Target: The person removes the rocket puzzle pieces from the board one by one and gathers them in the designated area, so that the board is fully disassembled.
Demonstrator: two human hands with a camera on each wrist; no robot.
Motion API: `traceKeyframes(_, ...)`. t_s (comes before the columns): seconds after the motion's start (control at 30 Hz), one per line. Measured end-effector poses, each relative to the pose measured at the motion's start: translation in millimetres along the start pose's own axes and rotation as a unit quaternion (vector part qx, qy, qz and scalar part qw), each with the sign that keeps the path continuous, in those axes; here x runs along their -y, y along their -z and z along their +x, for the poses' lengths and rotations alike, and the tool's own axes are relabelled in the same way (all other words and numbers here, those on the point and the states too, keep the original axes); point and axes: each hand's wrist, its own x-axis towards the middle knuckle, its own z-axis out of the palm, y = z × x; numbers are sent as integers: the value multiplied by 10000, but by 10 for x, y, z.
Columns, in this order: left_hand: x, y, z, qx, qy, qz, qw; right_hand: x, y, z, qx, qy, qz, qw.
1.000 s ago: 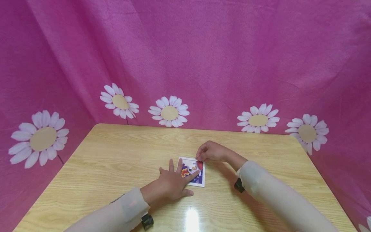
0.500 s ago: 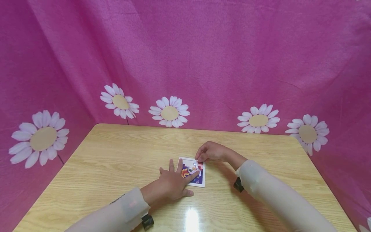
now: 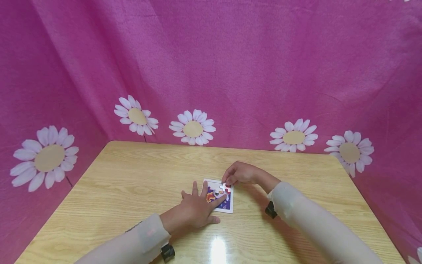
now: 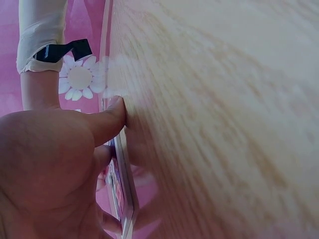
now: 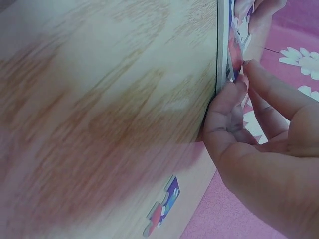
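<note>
A small jigsaw puzzle (image 3: 221,206) in a white-edged tray lies mid-table, printed in purple, orange and white. My left hand (image 3: 197,209) rests across its left and middle part with fingers spread, hiding some of the picture. Over the far right corner, my right hand (image 3: 239,173) pinches a red and white puzzle piece (image 3: 226,187) between thumb and fingertips. The right wrist view shows this piece tilted against the tray, its red face (image 5: 234,52) visible. From the left wrist, the thumb (image 4: 112,119) shows beside the tray's edge (image 4: 128,186).
Another loose puzzle piece (image 5: 163,206), purple and red, lies on the wooden table (image 3: 138,172) in the right wrist view. A pink curtain (image 3: 211,73) with daisies hangs around the table's back and sides. Both wrists carry a black strap device (image 3: 271,210).
The red piece in my right hand has tilted and shifted slightly at the corner, now catching the light. My right hand has lowered a little; my left hand stays put.
</note>
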Motion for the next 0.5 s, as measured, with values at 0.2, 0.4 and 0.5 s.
traceKeyframes(0.2,3,-7,2,-22,-29,-2,10000,2,1,1,80,51,203,9997)
traceKeyframes(0.4,2,-7,0,-31,-31,14,10000,-11,-2,5,57,14,232,9997)
traceKeyframes(0.5,1,-5,0,-44,-29,31,10000,-31,1,13,44,-37,236,9997)
